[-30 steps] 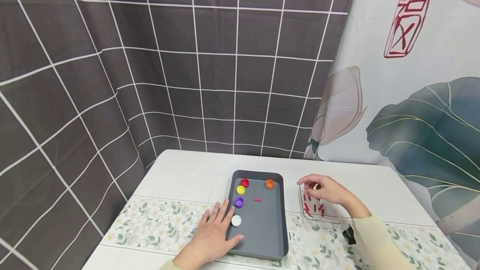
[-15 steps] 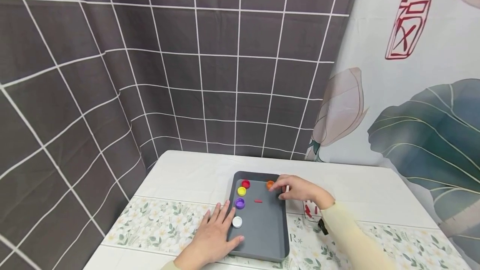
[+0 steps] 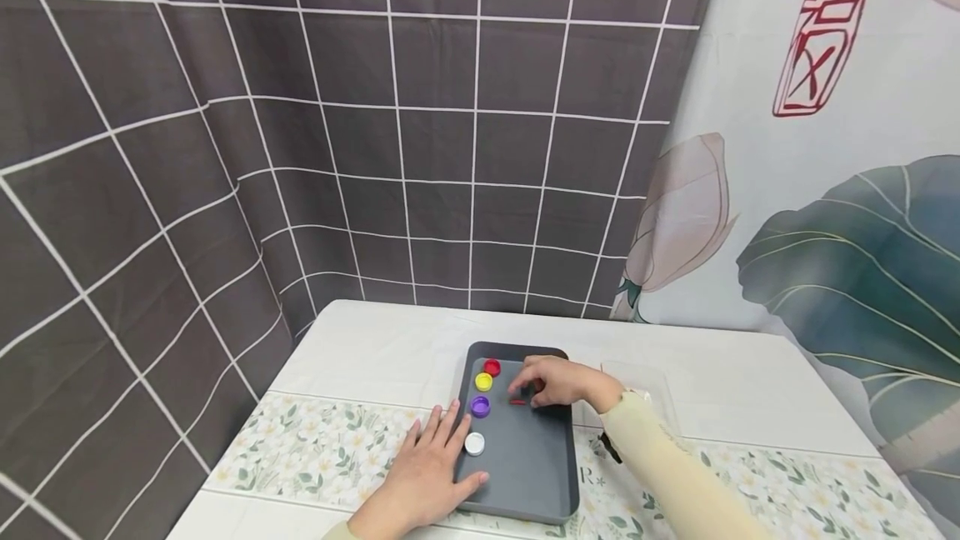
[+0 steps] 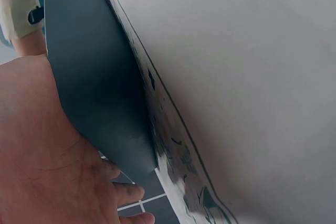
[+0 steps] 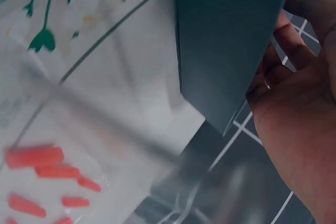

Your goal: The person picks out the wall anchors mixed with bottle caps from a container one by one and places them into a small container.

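Note:
A grey rectangular tray lies on the table, with a red cap, a yellow cap, a purple cap and a white cap along its left side. My left hand rests with spread fingers at the tray's left rim. Inside the tray's upper part, my right hand reaches down with bent fingers. A short red stick shows right at its fingertips; I cannot tell whether the hand pinches one. The right wrist view has the fingertips hidden behind the tray wall.
Right of the tray stands a clear plastic box, partly covered by the right forearm. Several red sticks lie in it in the right wrist view. A floral strip crosses the white table, and a dark tiled-pattern curtain hangs behind.
My right hand has moved left from the clear box, past the tray's right rim, to the red stick in the tray. It now covers the orange cap. My left hand has stayed put.

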Motion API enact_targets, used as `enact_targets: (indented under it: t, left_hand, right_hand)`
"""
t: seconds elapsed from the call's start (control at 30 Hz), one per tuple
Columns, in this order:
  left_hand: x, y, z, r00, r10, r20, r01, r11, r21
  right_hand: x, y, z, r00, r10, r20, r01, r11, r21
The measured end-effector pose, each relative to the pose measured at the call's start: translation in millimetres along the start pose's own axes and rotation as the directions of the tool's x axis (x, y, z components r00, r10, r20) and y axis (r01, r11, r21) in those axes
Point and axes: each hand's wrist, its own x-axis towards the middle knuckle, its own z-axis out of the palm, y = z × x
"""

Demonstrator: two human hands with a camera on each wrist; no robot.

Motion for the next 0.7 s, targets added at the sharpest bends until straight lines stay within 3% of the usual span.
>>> enact_targets:
  t: [0.37,0.7]
  left_hand:
    - [0.7,-0.5,0.7,1.000,0.005,-0.002,-0.005,1.000,-0.007]
    - [0.0,-0.5,0.8,1.000,0.003,-0.010,-0.003,1.000,-0.007]
  right_hand:
    - [13.1,0.9,10.0,0.996,0.083,0.030,-0.079,0.992,-0.094]
    - [17.4,0.9,15.0,0.996,0.082,0.025,-0.079,0.993,-0.089]
